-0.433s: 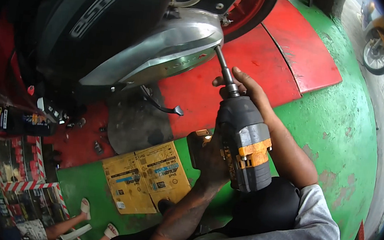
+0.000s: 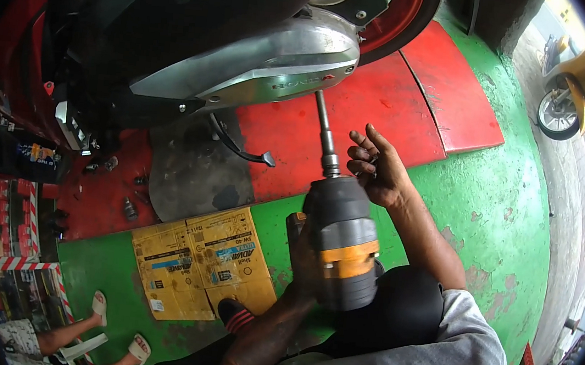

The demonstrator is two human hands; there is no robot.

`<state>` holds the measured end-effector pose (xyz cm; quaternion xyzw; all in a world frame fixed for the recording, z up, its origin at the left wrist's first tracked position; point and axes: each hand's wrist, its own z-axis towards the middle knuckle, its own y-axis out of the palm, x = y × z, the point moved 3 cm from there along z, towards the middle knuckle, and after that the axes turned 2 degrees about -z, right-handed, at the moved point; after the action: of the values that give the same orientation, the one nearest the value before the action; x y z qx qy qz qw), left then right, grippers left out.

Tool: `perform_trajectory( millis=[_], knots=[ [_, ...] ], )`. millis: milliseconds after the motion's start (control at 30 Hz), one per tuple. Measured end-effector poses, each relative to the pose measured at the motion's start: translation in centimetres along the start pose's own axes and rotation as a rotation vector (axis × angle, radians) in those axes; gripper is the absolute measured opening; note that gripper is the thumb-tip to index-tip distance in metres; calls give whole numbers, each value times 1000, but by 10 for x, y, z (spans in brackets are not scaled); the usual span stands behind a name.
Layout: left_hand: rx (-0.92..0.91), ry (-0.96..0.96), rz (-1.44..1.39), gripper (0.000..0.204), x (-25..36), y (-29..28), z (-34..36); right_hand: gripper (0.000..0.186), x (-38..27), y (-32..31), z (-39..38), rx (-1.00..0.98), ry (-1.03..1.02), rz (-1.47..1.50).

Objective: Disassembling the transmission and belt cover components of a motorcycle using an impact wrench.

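Observation:
My left hand (image 2: 303, 263) is wrapped round the handle of a black and yellow impact driver (image 2: 343, 241). A long socket extension (image 2: 324, 130) points from it toward the scooter. The extension's tip overlaps the lower edge of the silver engine cover (image 2: 267, 84); I cannot tell whether they touch. A bolt (image 2: 349, 70) shows at the cover's right end, away from the tip. My right hand (image 2: 381, 170) is raised just right of the extension, apart from it. Its fingers curl inward and the thumb points up; what lies in them is too small to make out.
A kickstand-like lever (image 2: 239, 150) hangs below the scooter. Flattened cardboard (image 2: 205, 266) lies on the green floor, and small loose parts (image 2: 131, 208) lie on the red platform (image 2: 323, 164). Another person's legs (image 2: 70, 334) are at lower left. A yellow scooter (image 2: 572, 98) stands far right.
The view has shifted. The extension's tip has come away from the bolt at the cover's right end, to the left and down. My right hand has moved off from beside the extension.

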<state>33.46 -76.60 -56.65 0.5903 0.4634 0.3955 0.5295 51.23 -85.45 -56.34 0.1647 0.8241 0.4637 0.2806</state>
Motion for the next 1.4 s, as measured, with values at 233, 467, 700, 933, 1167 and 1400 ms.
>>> perform_trajectory(
  millis=[233,467,700,933,1167,1400],
  knots=[
    [100,35,5,56,37,-39,-47,41,40,84,7,-129,65,-607],
    [244,110,-62,56,67,-42,-67,52,78,158,22,-188,118,-910],
    [169,150,-44,57,92,-59,-54,50,83,173,32,-145,117,-917],
    [-372,-20,-358,71,105,-1,-43,48,74,168,42,-131,111,-941],
    [-249,-74,-400,65,118,-27,-37,42,68,149,54,-197,186,-770],
    [112,111,-399,64,103,-81,-29,47,78,151,47,-167,118,-591]
  ],
)
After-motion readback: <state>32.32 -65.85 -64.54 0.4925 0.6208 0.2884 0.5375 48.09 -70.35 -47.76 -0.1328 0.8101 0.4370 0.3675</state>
